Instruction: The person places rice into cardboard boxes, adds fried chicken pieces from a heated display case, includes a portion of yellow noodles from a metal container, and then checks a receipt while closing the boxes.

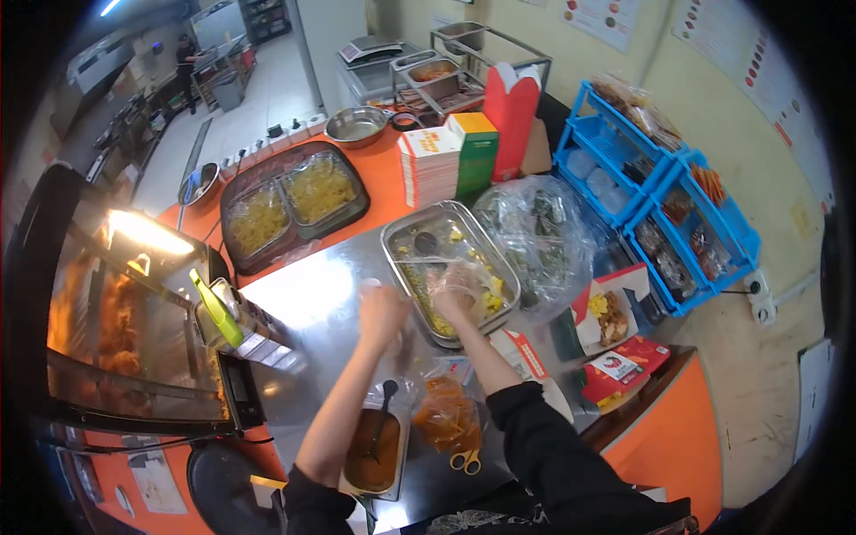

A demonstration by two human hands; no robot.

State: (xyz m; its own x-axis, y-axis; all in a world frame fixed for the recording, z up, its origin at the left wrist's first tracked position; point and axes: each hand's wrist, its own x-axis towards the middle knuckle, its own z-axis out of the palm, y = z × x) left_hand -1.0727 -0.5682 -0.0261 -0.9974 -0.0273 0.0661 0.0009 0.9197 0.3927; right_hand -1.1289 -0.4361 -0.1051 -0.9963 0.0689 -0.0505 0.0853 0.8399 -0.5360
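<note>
My right hand (453, 299), in what looks like a clear plastic glove, reaches into a steel tray (390, 239) of yellow food pieces (490, 299). Its fingers are blurred, so I cannot tell what they hold. A dark round utensil (426, 242) lies in the tray's far part. To the left of the tray, my left hand (383, 314) is closed above the steel counter; something small and pale shows at its fingertips. Nearer me are a steel pan of brown sauce (364, 446) with a black ladle (383, 415), a bag of orange food (446, 415) and scissors (465, 462).
A lit food warmer (134, 321) stands left, beside green-handled tongs (216, 308). Beyond are a black tray of noodle-like food (294, 201) and stacked cartons (432, 169). On the right are a bag of greens (539, 236), filled food boxes (606, 312) and blue baskets (624, 205).
</note>
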